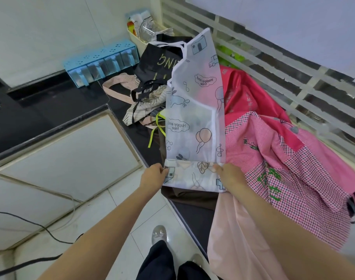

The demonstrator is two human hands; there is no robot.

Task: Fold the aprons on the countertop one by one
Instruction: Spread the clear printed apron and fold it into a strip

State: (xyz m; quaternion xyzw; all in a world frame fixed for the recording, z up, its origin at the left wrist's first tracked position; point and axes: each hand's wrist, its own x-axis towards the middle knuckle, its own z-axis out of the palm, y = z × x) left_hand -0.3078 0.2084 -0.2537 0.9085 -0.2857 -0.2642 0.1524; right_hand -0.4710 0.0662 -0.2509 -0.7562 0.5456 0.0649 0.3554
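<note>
white cartoon-print apron (194, 110); right of it, a pink checked apron (277, 158) and a red apron (251, 91); behind it, a black gold-lettered apron (158, 63).

Well beyond my fingers I see a blue spice rack (100, 66) against the wall, a cream basket (136, 40) of jars behind it, and black cables (41, 227) trailing on the floor.

Printed apron (194, 118) lies lengthwise on countertop (120, 106) | heap of aprons (150, 81) left-behind | checked apron (283, 168) right | spice rack (100, 64) far left, against wall
</note>
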